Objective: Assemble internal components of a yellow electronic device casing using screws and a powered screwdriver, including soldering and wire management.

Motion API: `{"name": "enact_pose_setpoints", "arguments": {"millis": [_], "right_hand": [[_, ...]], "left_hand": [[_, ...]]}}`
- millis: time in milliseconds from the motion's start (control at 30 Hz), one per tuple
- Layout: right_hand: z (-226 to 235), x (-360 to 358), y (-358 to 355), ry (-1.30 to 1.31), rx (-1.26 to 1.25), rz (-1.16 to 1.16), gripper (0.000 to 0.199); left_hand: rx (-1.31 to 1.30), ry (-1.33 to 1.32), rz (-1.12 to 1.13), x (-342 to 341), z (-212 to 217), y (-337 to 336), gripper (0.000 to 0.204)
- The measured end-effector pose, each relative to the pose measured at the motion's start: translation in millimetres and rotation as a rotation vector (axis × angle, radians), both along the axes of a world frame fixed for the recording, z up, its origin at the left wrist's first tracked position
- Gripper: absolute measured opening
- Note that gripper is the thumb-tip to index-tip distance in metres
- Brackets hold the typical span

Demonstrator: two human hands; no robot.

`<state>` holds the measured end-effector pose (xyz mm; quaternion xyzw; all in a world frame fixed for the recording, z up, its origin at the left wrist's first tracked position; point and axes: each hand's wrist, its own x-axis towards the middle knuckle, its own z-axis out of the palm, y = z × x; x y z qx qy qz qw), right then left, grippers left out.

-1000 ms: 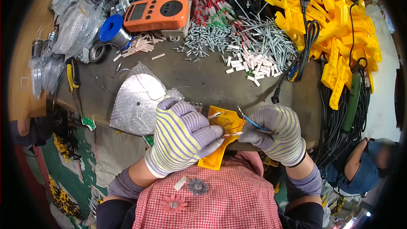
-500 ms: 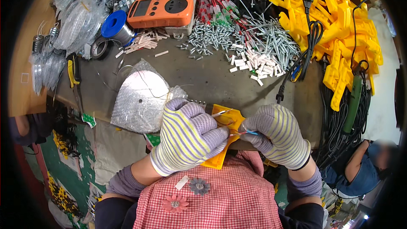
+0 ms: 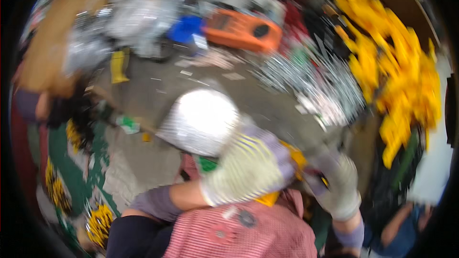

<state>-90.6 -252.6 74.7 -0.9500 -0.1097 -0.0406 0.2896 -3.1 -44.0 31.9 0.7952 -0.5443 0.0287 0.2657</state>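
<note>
The head camera is smeared with motion, so I can only give the broad layout. Nearest to me, at six o'clock, is my pink checked shirt (image 3: 239, 234), and just above it my two gloved hands meet over a yellow plastic part (image 3: 294, 160). My left hand (image 3: 246, 169), in a striped knit glove, lies curled over the top of the part and covers most of it, which I judge steadies it against my chest while the other hand works at its edge. My right hand (image 3: 337, 184), at about five o'clock, is closed near the right edge of the part; whether it pinches the part itself or some small tool I cannot tell through the blur. Just beyond my left hand, toward the centre, lies a silvery plastic bag (image 3: 198, 119) on the grey worktop (image 3: 158, 88), close enough to reach without stretching. Farther out, at twelve o'clock, sits an orange handheld meter (image 3: 241, 31) with a blue roll (image 3: 184, 28) just beside it at eleven. At one to two o'clock a grey scatter of small metal pieces (image 3: 311, 79) spreads across the top, and past it, at two to three o'clock, rises a heap of yellow plastic parts (image 3: 397, 71), likely the stock the one in my hands belongs to.
</note>
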Motion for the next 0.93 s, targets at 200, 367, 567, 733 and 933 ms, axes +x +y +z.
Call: {"name": "enact_pose_setpoints", "arguments": {"millis": [200,367,567,733,933], "right_hand": [[-11,-29,-8,0.040,-0.031,-0.039,0.018],[-22,-25,-15,-0.094,0.115,0.031,0.023],[-36,-36,-24,0.366,0.614,-0.411,0.019],[-37,-35,0,-0.192,0.179,-0.060,0.011],[-10,-19,-10,0.122,0.261,-0.216,0.019]], "left_hand": [[-0.193,0.497,-0.069,-13,-55,-31,0.032],[-0.220,0.277,0.047,-7,-31,-24,0.035],[-0.435,-0.013,0.182,-13,-50,-35,0.033],[-0.290,-0.227,0.140,-17,-62,-36,0.025],[-0.388,0.333,-0.116,-21,-40,-29,0.022]]}}
